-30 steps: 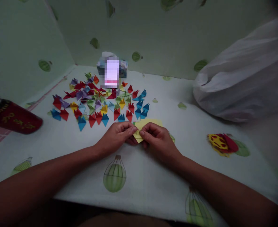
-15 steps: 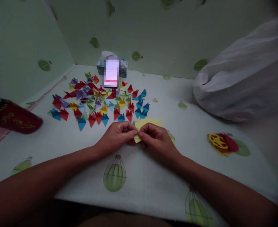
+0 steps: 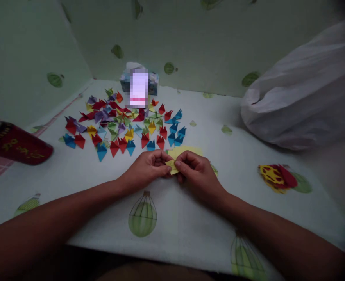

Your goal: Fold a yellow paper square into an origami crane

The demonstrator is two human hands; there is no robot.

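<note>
Across the whole frame spreads a pale tabletop [image 3: 72, 175] printed with green balloons, walled by matching green panels [image 3: 20, 58]. Upper right, a white bag [image 3: 301, 97]; upper centre, folded paper pieces [image 3: 122, 125]. At centre, left hand [image 3: 144, 169] and right hand [image 3: 200, 175] — fingers pinched shut on a yellow paper [image 3: 172, 167].

Both hands meet low over the white balloon-print tablecloth [image 3: 190, 230], and the left hand [image 3: 144, 169] and right hand [image 3: 197, 175] pinch a small folded yellow paper piece [image 3: 171, 166] between fingertips. Just behind them lies a flat yellow paper sheet [image 3: 190, 150]. Further back spreads a scatter of small folded paper shapes in red, blue, purple and yellow [image 3: 122, 125]. A dark red cylindrical can [image 3: 14, 142] sits at the left edge, a white plastic bag [image 3: 304, 97] at the right.
</note>
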